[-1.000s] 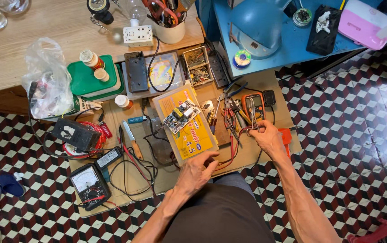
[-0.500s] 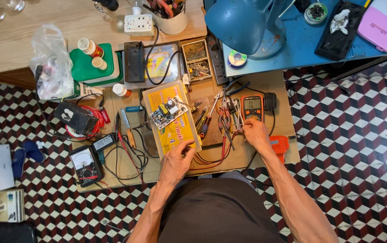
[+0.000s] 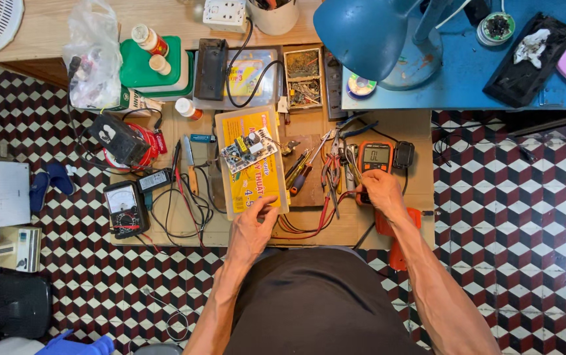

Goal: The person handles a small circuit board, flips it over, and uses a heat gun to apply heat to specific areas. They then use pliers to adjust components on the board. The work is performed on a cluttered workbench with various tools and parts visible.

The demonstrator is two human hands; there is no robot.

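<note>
Your two arms are bare from the elbows down, with no sleeves, gloves, watch or bands showing on them. Your left hand (image 3: 251,230) and right hand (image 3: 380,190) are uncovered too, lean, with tendons and veins standing out along the forearms. Below them, your lap is covered by a dark brownish-black garment, plain and unmarked, filling the bottom middle of the view.

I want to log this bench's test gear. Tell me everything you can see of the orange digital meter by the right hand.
The orange digital meter lies flat, face up, on the low wooden board, screen toward the blue table. It has an orange casing that looks rubbery around a dark face with a grey display. The right hand rests on its lower end, hiding the dial. Red leads curl away beside it; pliers lie just to its left.
</note>
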